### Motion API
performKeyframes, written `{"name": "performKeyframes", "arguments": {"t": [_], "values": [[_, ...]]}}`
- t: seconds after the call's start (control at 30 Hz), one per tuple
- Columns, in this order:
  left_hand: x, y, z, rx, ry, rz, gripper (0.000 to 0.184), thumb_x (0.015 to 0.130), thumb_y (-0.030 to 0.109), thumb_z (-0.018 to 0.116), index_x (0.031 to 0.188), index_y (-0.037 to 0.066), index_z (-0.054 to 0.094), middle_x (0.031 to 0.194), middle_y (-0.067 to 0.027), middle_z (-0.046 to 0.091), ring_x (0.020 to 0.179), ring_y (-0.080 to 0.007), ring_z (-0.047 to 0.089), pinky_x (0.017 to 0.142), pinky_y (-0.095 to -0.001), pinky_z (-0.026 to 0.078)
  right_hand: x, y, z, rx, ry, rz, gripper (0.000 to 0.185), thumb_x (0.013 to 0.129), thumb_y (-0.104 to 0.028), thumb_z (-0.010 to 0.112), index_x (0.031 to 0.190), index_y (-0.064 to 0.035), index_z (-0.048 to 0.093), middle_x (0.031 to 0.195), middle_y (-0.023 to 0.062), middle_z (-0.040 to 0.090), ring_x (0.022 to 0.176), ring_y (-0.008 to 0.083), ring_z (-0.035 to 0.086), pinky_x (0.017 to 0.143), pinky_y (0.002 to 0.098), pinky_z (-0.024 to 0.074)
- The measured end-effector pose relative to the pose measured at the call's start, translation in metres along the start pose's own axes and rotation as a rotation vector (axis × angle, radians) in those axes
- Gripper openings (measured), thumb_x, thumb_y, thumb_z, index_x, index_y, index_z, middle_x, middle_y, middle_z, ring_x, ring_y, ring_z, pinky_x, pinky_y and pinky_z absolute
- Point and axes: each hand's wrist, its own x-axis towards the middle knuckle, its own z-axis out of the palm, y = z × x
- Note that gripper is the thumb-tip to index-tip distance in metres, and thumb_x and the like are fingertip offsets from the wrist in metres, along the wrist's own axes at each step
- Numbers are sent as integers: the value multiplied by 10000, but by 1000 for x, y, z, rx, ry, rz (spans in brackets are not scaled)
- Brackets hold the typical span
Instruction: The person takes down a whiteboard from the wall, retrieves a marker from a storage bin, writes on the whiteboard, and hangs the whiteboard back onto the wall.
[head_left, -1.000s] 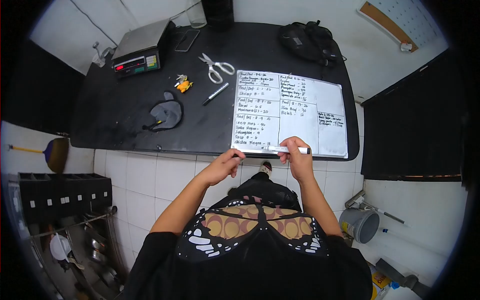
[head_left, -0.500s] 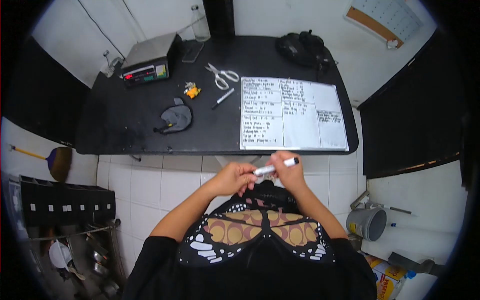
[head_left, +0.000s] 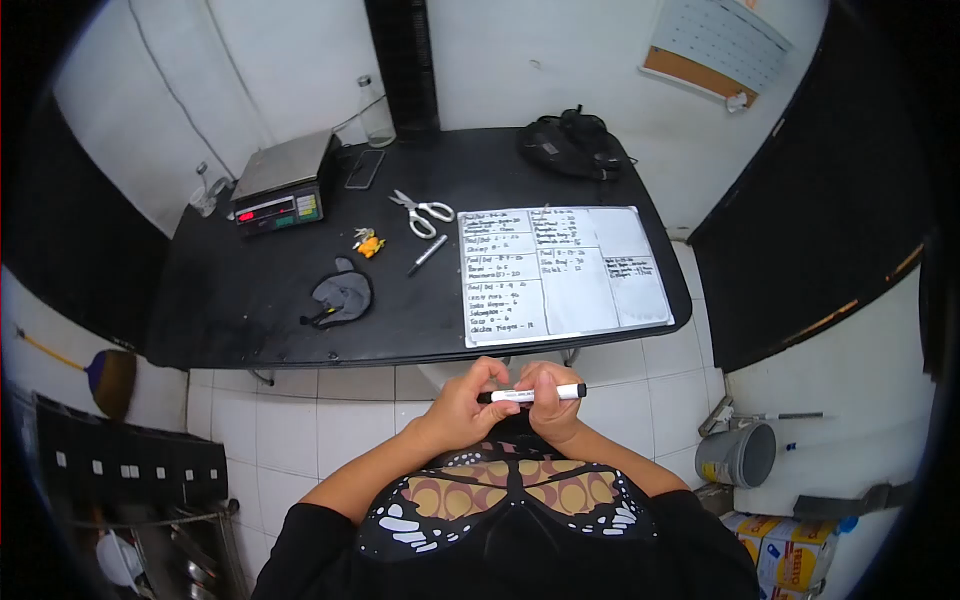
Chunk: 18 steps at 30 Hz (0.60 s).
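A white marker (head_left: 510, 395) with black ends lies nearly level between my hands, in front of the table's near edge. My left hand (head_left: 462, 408) pinches it by its left end. Curled around its right part is my right hand (head_left: 550, 410), with the black tip sticking out beyond the fingers. Just past my hands, a whiteboard (head_left: 585, 300) lies flat on the table, with handwritten lists in ruled boxes. Left of the board rests a second marker (head_left: 428, 255).
The black table (head_left: 400, 320) carries a scale (head_left: 280, 185) with a lit display, a phone (head_left: 366, 169), a glass bottle (head_left: 376, 115), scissors (head_left: 422, 213), keys with an orange trinket (head_left: 370, 245), a grey cap-like item (head_left: 342, 295) and a black bag (head_left: 570, 145). A bucket (head_left: 737, 455) stands right.
The marker has turned from slanted to nearly level, and its left end now shows black. My hands have drawn closer together. The view has tilted, so the table sits lower.
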Motion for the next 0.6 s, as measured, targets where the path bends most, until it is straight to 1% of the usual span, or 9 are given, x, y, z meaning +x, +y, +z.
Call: {"name": "performKeyframes", "arguments": {"t": [0.1,0.2,0.27,0.3,0.37,0.43,0.5,0.57,0.6], "values": [[11,10,-3,195,-23,143,379,785,268,712,988,57,470,760,-106,581,621,-229,619,548,-302,479,0,-6,-1,12,70,-142,391,898,-242,461,616,11,556,580,118,560,496,222,548,480,318,417],[20,6,3,304,-54,284,402,762,288,726,978,55,480,733,-118,588,604,-265,607,541,-307,477,-2,-5,-6,8,109,-188,408,916,-250,441,612,14,504,560,100,514,474,181,469,461,311,380],[30,3,8,343,-92,342,326,772,262,715,892,52,497,679,-102,576,563,-258,582,520,-318,454,-6,2,-15,-29,80,-115,356,901,-234,479,647,10,532,619,102,559,535,175,522,501,305,408],[34,1,8,433,-138,299,295,775,236,701,890,51,502,685,-114,574,583,-290,577,538,-339,454,-10,8,-19,-51,79,-77,330,894,-225,498,664,8,546,648,102,582,566,173,548,520,301,423],[45,-5,14,596,-252,258,234,783,184,673,886,49,512,697,-139,569,623,-353,567,574,-382,454,-25,36,-29,133,4,217,326,884,-312,579,808,5,562,774,67,577,691,130,534,606,277,444],[52,-20,22,557,-219,151,186,795,146,616,914,34,527,726,-183,566,698,-413,559,617,-426,444,-15,45,-46,72,-161,290,327,826,-296,674,951,-14,566,851,47,576,772,96,521,648,247,441],[55,-70,21,540,-101,237,182,808,152,596,914,12,547,752,-209,577,718,-406,576,621,-410,448,-11,50,-78,-6,-340,508,428,789,-265,718,1093,-29,530,888,35,573,782,102,540,661,236,451],[55,-103,16,528,103,-216,183,806,169,613,895,14,574,740,-211,598,687,-385,600,609,-414,461,-3,75,-118,-183,-443,622,489,788,-263,719,1162,-38,500,903,23,567,785,104,548,667,235,456],[59,-130,8,611,213,-249,194,811,168,611,885,-6,572,731,-217,597,654,-368,597,608,-410,463,-8,109,-140,-68,-282,656,490,804,-285,693,1183,-61,479,896,15,557,749,113,548,640,249,466]]}}
